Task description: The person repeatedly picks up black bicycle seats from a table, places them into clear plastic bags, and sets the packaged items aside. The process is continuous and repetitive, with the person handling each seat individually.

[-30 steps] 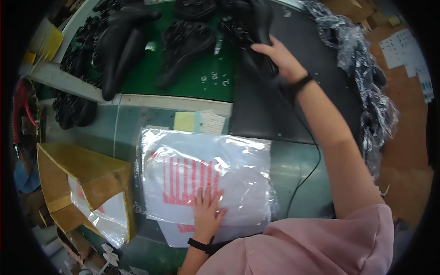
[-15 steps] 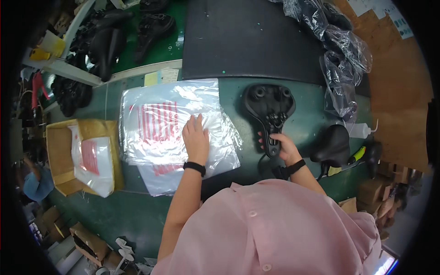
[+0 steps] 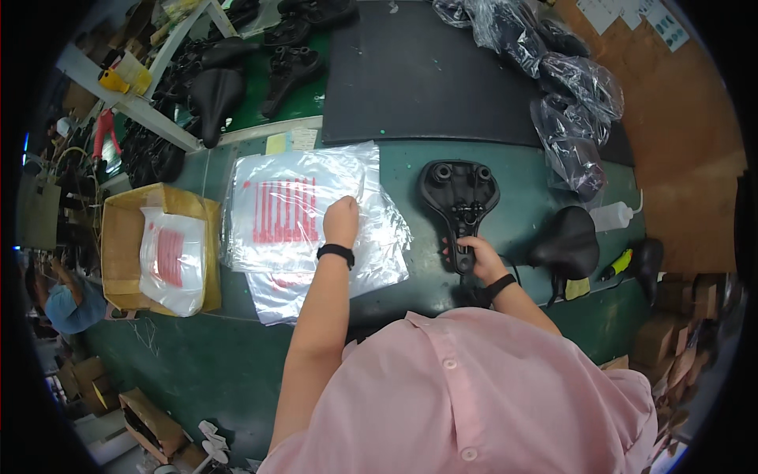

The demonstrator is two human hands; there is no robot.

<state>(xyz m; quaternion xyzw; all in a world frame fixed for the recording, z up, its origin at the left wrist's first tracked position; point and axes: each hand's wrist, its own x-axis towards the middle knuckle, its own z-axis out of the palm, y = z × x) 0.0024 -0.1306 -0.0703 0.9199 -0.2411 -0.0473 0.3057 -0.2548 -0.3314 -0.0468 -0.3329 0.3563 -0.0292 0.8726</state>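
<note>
A stack of clear plastic bags (image 3: 284,174) with red print lies on the green workbench to the left. My left hand (image 3: 341,223) rests on the stack, its fingers curled closed on the top bag near its right side; the fingertips are partly hidden. In my right hand (image 3: 478,257) is the narrow nose of a black bicycle saddle (image 3: 458,189). The saddle is upside down, with its underside, rails and two round rear springs facing up. Its wide end points away from me.
A yellow box (image 3: 212,261) holding more printed bags stands left of the stack. To the right are another black saddle (image 3: 570,241), a white squeeze bottle (image 3: 612,216) and bagged saddles (image 3: 572,118). A dark mat (image 3: 434,79) and a rack of saddles (image 3: 217,95) lie at the back.
My left hand's fingers, stretched flat on the bags before, have curled closed on them. My right hand still grips the saddle's nose. The whole view has shifted slightly.
</note>
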